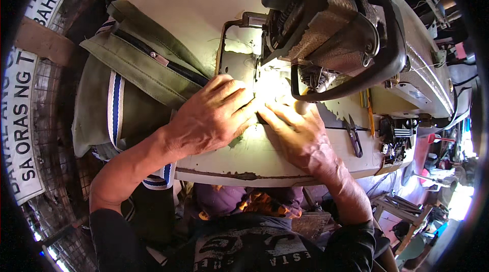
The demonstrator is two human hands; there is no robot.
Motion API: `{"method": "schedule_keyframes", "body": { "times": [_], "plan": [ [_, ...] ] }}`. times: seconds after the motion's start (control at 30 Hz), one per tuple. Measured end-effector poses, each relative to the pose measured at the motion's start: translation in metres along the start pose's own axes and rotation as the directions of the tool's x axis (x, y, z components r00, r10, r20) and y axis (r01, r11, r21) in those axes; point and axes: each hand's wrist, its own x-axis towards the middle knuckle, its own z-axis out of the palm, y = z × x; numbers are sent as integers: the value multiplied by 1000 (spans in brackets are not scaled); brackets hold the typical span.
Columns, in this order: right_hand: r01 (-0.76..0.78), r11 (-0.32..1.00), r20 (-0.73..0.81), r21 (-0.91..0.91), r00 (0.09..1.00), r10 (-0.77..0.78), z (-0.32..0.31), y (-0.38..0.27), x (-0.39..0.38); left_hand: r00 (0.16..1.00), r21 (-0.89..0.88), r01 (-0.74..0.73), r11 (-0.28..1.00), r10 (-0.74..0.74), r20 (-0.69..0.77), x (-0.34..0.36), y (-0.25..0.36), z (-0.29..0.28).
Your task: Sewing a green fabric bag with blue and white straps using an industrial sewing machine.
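A sewing machine (333, 22) stands over the worktable, and its lamp throws a harsh glare on the spot below the needle. An olive-green bag (147, 81) with a black zipper (181, 70) and a blue-and-white striped strap (115, 109) lies to the left. My left hand (211, 114) is closed over the zipper end of the bag, fingertips curled at the edge of the glare. Close to it on the right, my right hand (300, 129) has its fingers bent and together, pointing at the lit spot. What they pinch there is washed out by the light.
Purple-handled scissors (354, 138) and a yellow pencil-like stick (371, 114) lie right of my right hand. A small metal mechanism (400, 137) sits at the table's right end. The worktable (239, 162) has a worn front edge. Wire mesh with signs (23, 124) stands left.
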Motion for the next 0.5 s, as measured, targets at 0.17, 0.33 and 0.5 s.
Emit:
{"method": "schedule_keyframes", "body": {
  "times": [0.17,0.33,0.5],
  "plan": [
    [-196,882,-167,429,942,291,0,9,-7,997,0,-25,1000,25,78,3,-5,-1],
    [-81,983,-154,162,982,106,2,6,-2,1000,-6,-25,1000,25,1,5,-1,2],
    [0,1000,-118,-27,993,-3,-1,2,1,999,2,9,1000,-9,36,6,5,6]
  ]
}}
